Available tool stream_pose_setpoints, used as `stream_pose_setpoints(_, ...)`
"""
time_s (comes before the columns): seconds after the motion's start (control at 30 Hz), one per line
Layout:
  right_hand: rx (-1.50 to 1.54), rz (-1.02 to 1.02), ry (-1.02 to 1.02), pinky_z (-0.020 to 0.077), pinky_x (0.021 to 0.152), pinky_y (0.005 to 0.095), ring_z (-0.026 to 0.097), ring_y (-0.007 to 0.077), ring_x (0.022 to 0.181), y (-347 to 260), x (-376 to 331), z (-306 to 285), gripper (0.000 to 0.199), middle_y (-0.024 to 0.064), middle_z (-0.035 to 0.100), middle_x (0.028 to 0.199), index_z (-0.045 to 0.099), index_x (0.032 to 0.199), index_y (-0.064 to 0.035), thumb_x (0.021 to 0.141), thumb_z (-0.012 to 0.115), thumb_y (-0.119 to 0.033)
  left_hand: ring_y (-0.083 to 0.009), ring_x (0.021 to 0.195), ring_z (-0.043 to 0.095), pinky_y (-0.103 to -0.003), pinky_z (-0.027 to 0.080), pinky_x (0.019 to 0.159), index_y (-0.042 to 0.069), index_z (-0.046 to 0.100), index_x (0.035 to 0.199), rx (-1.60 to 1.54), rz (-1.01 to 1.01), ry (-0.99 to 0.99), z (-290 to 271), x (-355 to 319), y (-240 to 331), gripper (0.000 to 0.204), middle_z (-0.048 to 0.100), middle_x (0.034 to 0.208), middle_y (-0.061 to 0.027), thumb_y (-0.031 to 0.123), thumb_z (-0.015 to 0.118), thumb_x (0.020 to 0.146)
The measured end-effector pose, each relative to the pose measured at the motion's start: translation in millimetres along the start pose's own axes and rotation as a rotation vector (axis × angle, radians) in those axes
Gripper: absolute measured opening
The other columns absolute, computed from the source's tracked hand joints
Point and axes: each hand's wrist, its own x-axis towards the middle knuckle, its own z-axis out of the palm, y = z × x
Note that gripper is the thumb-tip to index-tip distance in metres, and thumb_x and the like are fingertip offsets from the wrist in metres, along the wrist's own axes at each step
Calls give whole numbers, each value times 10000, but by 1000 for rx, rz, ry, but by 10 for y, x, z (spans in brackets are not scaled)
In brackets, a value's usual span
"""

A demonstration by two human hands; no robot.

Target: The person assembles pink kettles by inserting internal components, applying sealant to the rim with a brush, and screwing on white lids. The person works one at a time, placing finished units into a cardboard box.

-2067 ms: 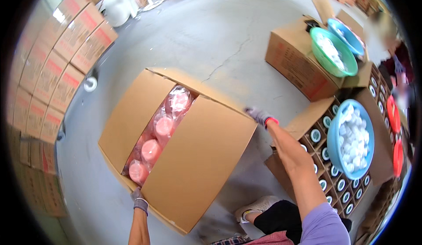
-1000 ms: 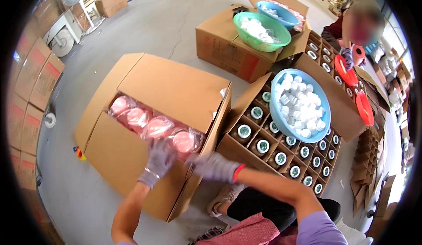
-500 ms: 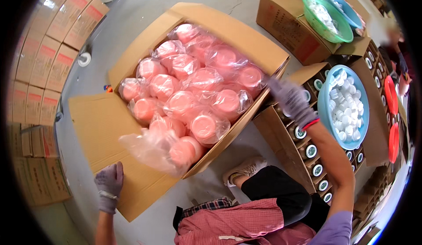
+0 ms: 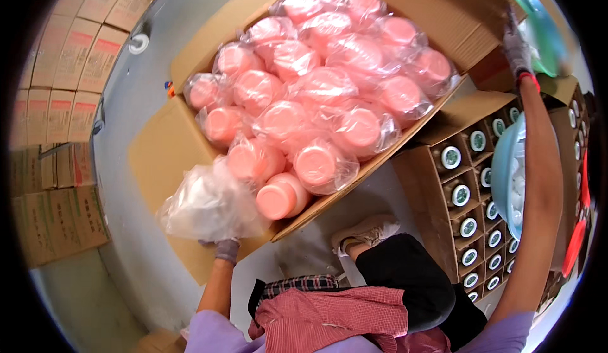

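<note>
A large cardboard box [image 4: 354, 187] holds several pink plastic bottles [image 4: 315, 165] wrapped in clear plastic. Crumpled clear plastic bag [image 4: 212, 204] bulges over its near left corner. Under this plastic is my gloved left hand [image 4: 227, 250], at the near flap [image 4: 149, 141], its fingers mostly hidden. My right arm stretches far out to the right. My gloved right hand [image 4: 518, 49] is at the outer edge of the box's far flap [image 4: 437, 4], its fingers closed along the cardboard and partly blurred. Just beyond it is a green basin [image 4: 543, 61].
Below my right forearm, a divided carton [image 4: 411, 194] holds several white-capped containers [image 4: 461, 194]. A blue basin [image 4: 505, 169] of white caps rests on it, partly behind my arm. Stacked cartons [image 4: 76, 55] line the left side. My shoe [image 4: 367, 232] is near the box.
My right hand has moved from the box's right corner out to the far flap, which now spreads wider. My left hand has moved right, under the plastic, which is bunched up higher. The view has shifted.
</note>
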Motion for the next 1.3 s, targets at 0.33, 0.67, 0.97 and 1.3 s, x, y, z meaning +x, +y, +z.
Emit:
stream_pose_setpoints(0.33, 245, 202, 9, 580, 635, 347, 666, 220, 745, -500, -299, 240, 569, 123, 641, 1198, 235, 1520, -359, 997, 457, -333, -301, 912, 605, -406, 464, 827, 43, 626, 1002, -30, -25, -4, 33, 79, -24, 237, 623, 953, -142, 249, 583, 892)
stream_pose_setpoints(0.67, 506, 790, -230, 539, 571, 343, 527, 165, 608, -1443, -903, 84, 620, 100, 588, 791, 224, 1527, -378, 977, 477, -248, -289, 937, 601, -400, 467, 842, 41, 620, 1038, -28, -5, -41, -318, 337, -451, 253, 615, 993, -138, 247, 588, 895)
stream_pose_setpoints(0.97, 222, 957, -961, 490, 486, 451, 589, 300, 518, -1066, -1658, 1048, 417, 155, 627, 719, 592, 1089, -61, 969, 346, -375, -279, 960, 598, -395, 470, 855, 39, 614, 1071, -46, 21, -41, -122, 596, -228, 271, 609, 1028, -133, 247, 591, 898)
stream_pose_setpoints(1.3, 594, 514, -725, 500, 817, 341, 639, 261, 886, -927, -1944, 1174, 391, 138, 680, 1091, 639, 1203, -65, 976, 457, -327, -267, 985, 594, -389, 473, 870, 37, 608, 1107, -68, 59, -95, -27, 494, 52, 293, 602, 1068, -129, 246, 596, 901)
